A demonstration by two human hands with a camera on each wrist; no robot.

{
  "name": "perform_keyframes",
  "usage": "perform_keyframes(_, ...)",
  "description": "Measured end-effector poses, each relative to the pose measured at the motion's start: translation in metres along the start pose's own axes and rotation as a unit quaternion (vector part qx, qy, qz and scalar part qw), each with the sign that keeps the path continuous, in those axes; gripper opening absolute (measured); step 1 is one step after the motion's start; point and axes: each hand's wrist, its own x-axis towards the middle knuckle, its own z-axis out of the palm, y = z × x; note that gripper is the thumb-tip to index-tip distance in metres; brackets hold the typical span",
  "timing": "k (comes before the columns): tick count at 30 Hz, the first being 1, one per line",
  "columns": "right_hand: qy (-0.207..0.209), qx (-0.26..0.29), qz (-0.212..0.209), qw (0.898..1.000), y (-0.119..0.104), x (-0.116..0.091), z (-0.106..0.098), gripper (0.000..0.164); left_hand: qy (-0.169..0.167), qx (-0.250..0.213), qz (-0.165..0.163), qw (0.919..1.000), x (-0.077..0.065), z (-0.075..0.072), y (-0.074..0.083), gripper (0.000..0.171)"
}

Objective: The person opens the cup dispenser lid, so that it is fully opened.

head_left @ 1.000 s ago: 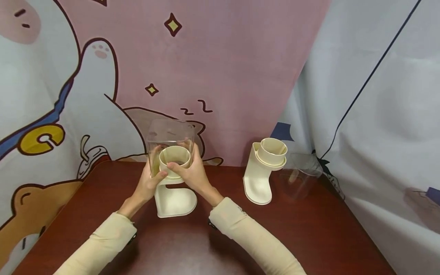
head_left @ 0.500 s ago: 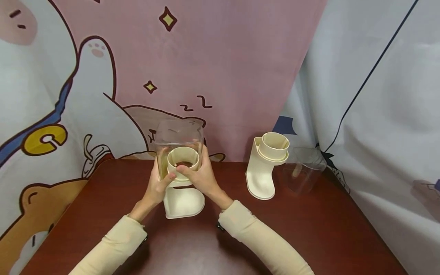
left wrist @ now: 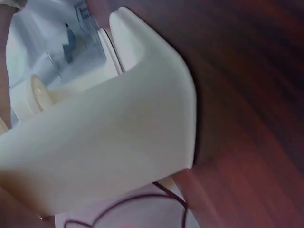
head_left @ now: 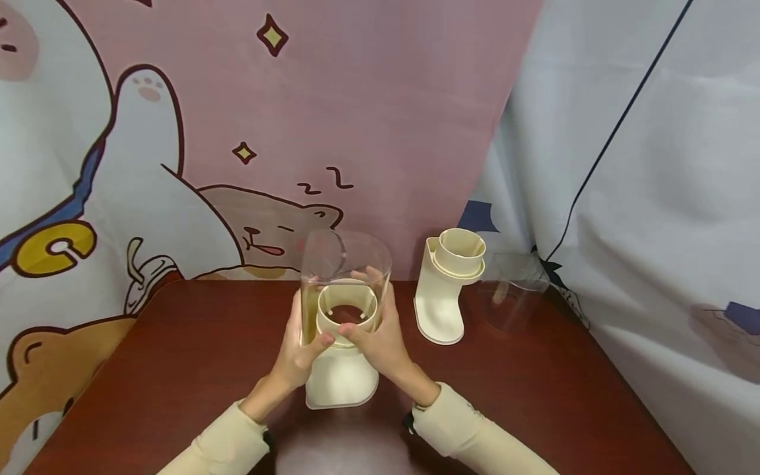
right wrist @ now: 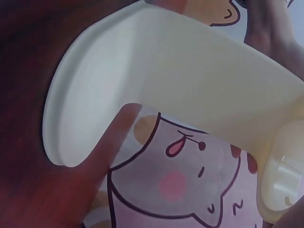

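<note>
A cream plastic stand (head_left: 341,381) with a rounded foot and a round collar at the top is between both hands. A clear plastic container (head_left: 356,254) sits around or behind the collar; exactly how they meet I cannot tell. My left hand (head_left: 298,355) grips the left side, its thumb at the collar's front. From the right, my right hand (head_left: 382,338) grips likewise, and the thumbs nearly meet. Both wrist views show the stand close up, its foot (right wrist: 90,104) low over or on the table. Most fingers are hidden behind the container.
A second cream stand (head_left: 439,300) of the same shape stands to the right. Beside it is another clear container (head_left: 515,297). The dark red table (head_left: 196,343) meets a printed cartoon cloth (head_left: 404,132) at the back. A black cord (head_left: 617,132) hangs at the right.
Both hands have moved right and nearer to me with the stand and clear container. The gap between collar and foot, visible earlier, no longer shows from above. The second stand stays put.
</note>
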Motion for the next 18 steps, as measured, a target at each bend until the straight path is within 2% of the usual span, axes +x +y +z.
perform_keyframes(6,0.009,-0.006,-0.023,1.000,-0.015,-0.022,-0.024,0.107,-0.002,-0.001,0.001,1.0000,-0.012,0.033,0.005,0.094)
perform_keyframes(11,0.008,-0.007,-0.042,0.999,-0.028,-0.046,-0.042,0.103,-0.007,0.000,0.018,0.9998,-0.024,0.058,0.013,0.092)
perform_keyframes(15,0.008,0.002,-0.070,0.997,-0.035,-0.055,-0.050,0.100,-0.011,-0.009,0.032,0.9994,-0.028,0.073,0.022,0.092)
perform_keyframes(18,0.009,0.008,-0.090,0.996,-0.037,-0.055,-0.051,0.099,-0.006,-0.004,0.041,0.9991,-0.030,0.077,0.025,0.093)
